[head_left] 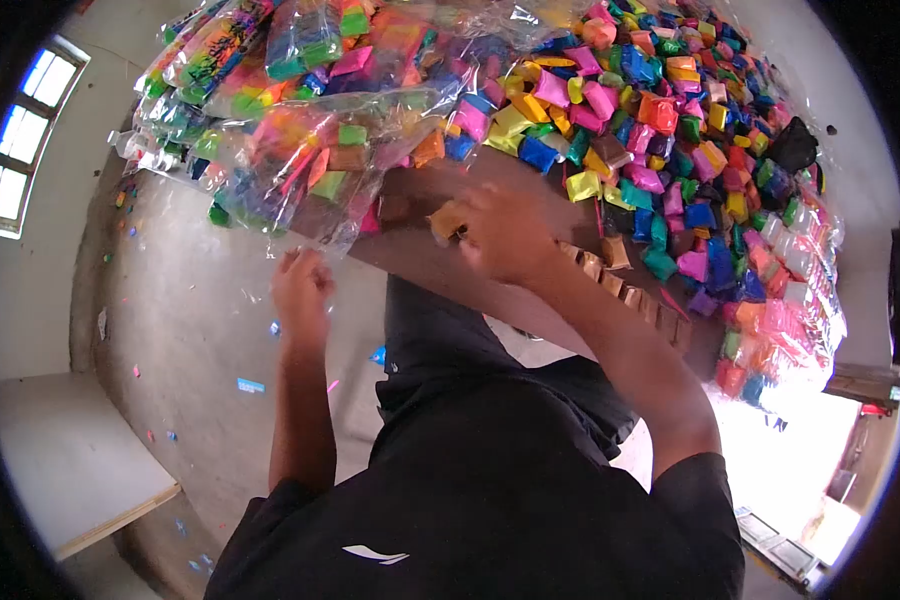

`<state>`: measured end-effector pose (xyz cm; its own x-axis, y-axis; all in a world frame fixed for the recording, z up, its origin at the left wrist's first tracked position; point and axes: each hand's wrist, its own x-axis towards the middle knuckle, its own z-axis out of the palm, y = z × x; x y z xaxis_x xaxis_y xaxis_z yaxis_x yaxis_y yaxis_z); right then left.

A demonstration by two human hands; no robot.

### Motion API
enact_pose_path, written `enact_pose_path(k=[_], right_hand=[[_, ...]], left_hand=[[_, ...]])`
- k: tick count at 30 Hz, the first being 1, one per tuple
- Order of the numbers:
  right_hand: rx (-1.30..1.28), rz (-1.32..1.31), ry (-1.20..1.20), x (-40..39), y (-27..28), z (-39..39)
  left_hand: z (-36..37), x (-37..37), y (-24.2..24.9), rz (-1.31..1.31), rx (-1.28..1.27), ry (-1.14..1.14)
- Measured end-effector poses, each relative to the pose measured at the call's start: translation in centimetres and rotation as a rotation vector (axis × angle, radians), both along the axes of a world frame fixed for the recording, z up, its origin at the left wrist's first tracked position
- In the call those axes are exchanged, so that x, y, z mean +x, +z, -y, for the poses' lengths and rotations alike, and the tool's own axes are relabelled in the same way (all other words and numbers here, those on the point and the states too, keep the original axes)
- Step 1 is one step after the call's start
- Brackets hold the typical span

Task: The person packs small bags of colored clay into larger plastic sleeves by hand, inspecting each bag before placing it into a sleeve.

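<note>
My right hand point(505, 232), its fingers curled, grips a small golden-brown wrapped packet point(448, 222) above the brown table point(420, 255). At the lower edge of a clear plastic bag point(345, 215), my left hand point(303, 290) is closed, slightly blurred; it seems to pinch the bag's edge. Colored packets show through the bag. A row of brown packets point(642, 303) lies along the table's near edge, beside my right forearm. A large heap of small bright packets point(660, 115) covers the far and right parts of the table.
More filled plastic bags lie at the upper left point(205, 75) and at the right end of the table point(785, 330). A pale board point(70, 460) stands at the lower left. Scraps, including a blue one point(251, 385), are scattered over the floor point(200, 300).
</note>
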<state>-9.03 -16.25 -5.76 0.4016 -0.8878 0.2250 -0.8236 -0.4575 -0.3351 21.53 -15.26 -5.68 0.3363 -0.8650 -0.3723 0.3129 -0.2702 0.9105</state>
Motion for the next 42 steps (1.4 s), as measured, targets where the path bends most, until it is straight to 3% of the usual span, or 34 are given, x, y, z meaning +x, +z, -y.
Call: enact_pose_path(k=[2, 5, 7, 11, 13, 16, 20, 22, 28, 37, 41, 42], right_hand=[[-0.11, 0.086, 0.033, 2.1, -1.9, -0.2], [-0.207, -0.105, -0.031, 4.0, -2.5, 1.0], [0.145, -0.195, 0.046, 4.6, -0.9, 2.0], [0.104, -0.239, 0.127, 4.0, -2.0, 3.6], [-0.038, 0.069, 0.206, 3.2, -1.7, 4.0], [0.194, 0.089, 0.165, 0.7, 5.7, 2.9], [0.145, 0.098, 0.165, -2.8, 3.3, 3.4], [0.189, -0.185, 0.239, -3.3, 2.6, 3.2], [-0.094, -0.277, 0.424, -1.5, 0.4, 2.4], [0.074, -0.428, 0.347, 0.4, -1.0, 4.2], [0.147, -0.356, 0.299, -1.3, 4.1, 2.7], [0.198, -0.113, 0.234, -1.8, 4.4, 2.2]], left_hand=[[0.1, -0.2, 0.3, -0.008, -0.025, -0.01], [0.2, 0.8, -0.8, 0.059, 0.003, -0.06], [0.0, 1.0, -0.9, 0.056, -0.011, -0.061], [-0.2, 1.3, -0.6, 0.028, -0.008, -0.031], [-0.3, 1.2, -0.7, 0.023, -0.011, -0.012], [-0.4, 0.9, -0.9, 0.004, -0.009, -0.019], [-0.3, -0.1, -0.9, -0.045, -0.022, 0.016], [-0.2, -0.4, -1.5, -0.016, -0.011, -0.007], [0.0, -2.2, -1.6, 0.055, 0.012, -0.058], [-0.2, -3.2, -0.4, 0.136, 0.04, -0.123], [0.3, -3.7, 0.0, 0.183, 0.067, -0.109], [0.6, -3.7, -0.1, 0.179, 0.067, -0.106]])
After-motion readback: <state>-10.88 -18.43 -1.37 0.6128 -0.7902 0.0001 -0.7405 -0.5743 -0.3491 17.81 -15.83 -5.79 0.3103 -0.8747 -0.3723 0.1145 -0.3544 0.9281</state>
